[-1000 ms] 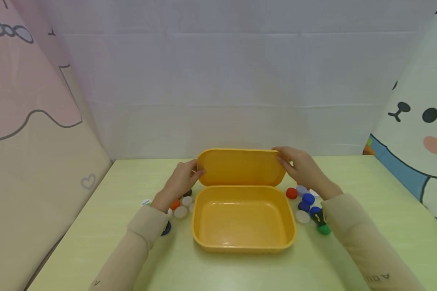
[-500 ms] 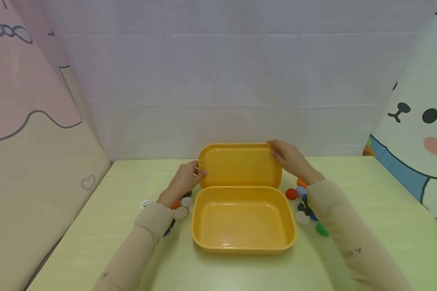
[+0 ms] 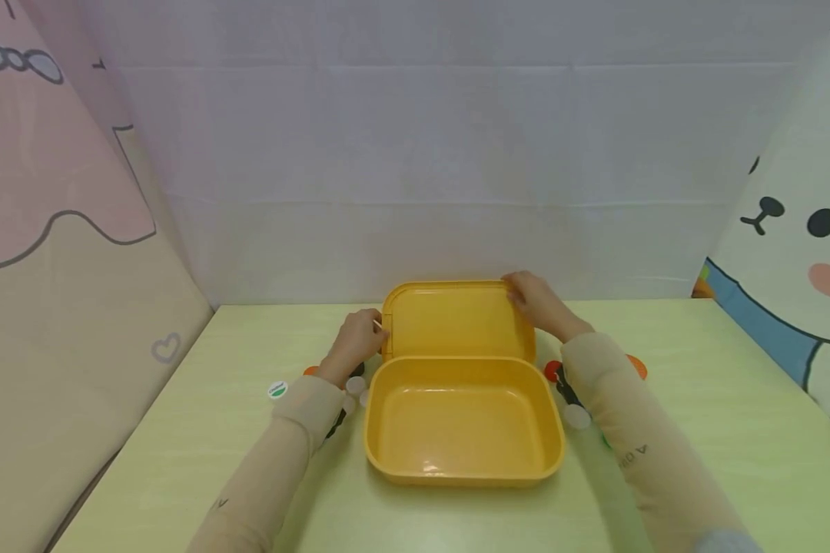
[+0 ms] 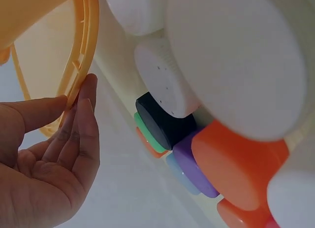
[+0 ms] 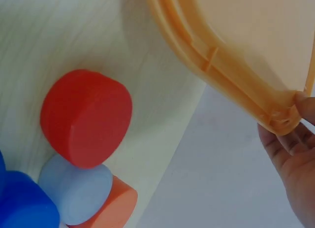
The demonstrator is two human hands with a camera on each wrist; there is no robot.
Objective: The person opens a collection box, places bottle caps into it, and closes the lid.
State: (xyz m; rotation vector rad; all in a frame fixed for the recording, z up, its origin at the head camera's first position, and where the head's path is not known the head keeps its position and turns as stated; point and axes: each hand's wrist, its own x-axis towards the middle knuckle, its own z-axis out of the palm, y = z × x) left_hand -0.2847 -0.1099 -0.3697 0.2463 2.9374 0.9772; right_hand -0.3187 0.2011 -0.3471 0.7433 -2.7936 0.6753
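Note:
A yellow plastic lid (image 3: 456, 319) stands tilted up behind an open yellow box (image 3: 465, 430) at the middle of the table. My left hand (image 3: 356, 338) pinches the lid's left edge; in the left wrist view the thumb and fingers grip its ridged rim (image 4: 86, 36). At the upper right corner, my right hand (image 3: 541, 306) holds the lid between thumb and fingers, which the right wrist view shows on the lid's corner (image 5: 280, 117). Nothing lies inside the box. Whether the lid touches the box's back rim cannot be told.
Several bottle caps lie left of the box, among them an orange cap (image 4: 236, 164) and a black cap (image 4: 162, 122). More caps lie to the right, including a red cap (image 5: 86, 117), partly hidden by my sleeve (image 3: 622, 407). A white cloth wall (image 3: 415, 153) rises behind.
My right hand has moved left along with the lid's right side. The lid has turned and tilted, showing more of its ridged rim. My left hand has shifted slightly right.

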